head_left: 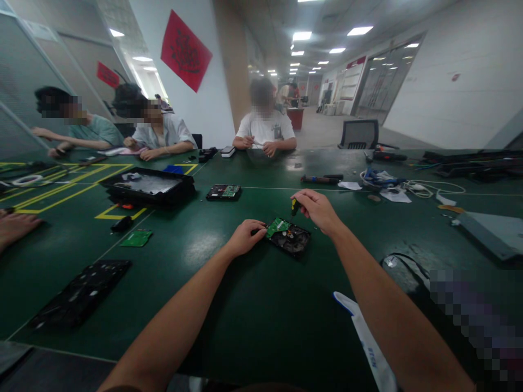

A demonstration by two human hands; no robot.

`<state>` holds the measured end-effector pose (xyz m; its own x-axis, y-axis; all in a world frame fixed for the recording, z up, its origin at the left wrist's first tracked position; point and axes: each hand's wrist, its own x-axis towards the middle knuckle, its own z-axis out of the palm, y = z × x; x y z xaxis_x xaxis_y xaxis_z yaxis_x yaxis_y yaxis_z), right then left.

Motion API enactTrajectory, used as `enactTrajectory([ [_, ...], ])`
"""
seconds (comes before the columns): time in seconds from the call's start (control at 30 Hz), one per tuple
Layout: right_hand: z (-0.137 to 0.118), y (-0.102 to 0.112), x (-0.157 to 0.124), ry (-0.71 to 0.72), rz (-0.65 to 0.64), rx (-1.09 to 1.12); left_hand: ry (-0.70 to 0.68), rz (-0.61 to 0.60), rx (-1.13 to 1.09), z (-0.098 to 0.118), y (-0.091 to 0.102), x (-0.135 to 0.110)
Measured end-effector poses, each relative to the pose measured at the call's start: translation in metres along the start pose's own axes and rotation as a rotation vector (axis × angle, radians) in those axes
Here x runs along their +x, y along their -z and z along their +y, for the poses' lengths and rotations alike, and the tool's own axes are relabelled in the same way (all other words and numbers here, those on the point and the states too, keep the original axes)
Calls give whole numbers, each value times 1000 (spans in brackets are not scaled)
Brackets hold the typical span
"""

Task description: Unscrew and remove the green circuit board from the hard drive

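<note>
A black hard drive (297,240) lies on the green table in front of me, its green circuit board (278,226) facing up. My left hand (247,237) grips the drive's left edge, with the fingers bent and the thumb against it. Above the drive's far edge, my right hand (317,209) is closed around a yellow-and-black screwdriver (295,206). The screwdriver points down at the drive; whether its tip sits in a screw is too small to tell. Another hard drive (223,192) rests farther back, left of centre.
Left on the table (229,337) are a black tray (149,188), a loose green circuit board (137,237) and a black slotted panel (84,294). Cables (420,188) and a grey metal case (490,234) lie right. Several people sit around; one person's hand (18,226) rests at far left.
</note>
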<state>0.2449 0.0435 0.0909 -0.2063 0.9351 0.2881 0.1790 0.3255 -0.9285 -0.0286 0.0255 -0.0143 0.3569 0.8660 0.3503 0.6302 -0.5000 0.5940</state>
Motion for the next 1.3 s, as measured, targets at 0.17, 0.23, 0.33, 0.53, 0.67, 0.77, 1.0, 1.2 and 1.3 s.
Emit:
enactTrajectory([
  [0.17, 1, 1, 0, -42, 23, 38, 12, 0, 4, 1, 1, 0],
  [0.23, 1, 1, 0, -40, -12, 60, 8, 0, -1, 1, 1, 0],
  [0.33, 0, 0, 0, -28, -63, 77, 0, -2, -11, 2, 1, 0],
  [0.53, 0, -3, -1, -32, -102, 149, -7, 1, 5, 0, 0, 0],
  [0.67, 1, -2, 0, -8, -47, 38, -11, -4, 10, -2, -1, 1],
  [0.77, 1, -2, 0, -19, 2, 43, -8, 4, 7, -1, -1, 1],
  [1.0, 0, 0, 1, -14, -40, 81, -2, 10, -2, 0, -1, 0],
  [1.2, 1, -3, 0, -30, -72, 162, -14, 15, -14, -2, -2, 0],
  [1.3, 1, -4, -1, -37, -88, 209, -7, 13, -16, -2, -2, 0],
])
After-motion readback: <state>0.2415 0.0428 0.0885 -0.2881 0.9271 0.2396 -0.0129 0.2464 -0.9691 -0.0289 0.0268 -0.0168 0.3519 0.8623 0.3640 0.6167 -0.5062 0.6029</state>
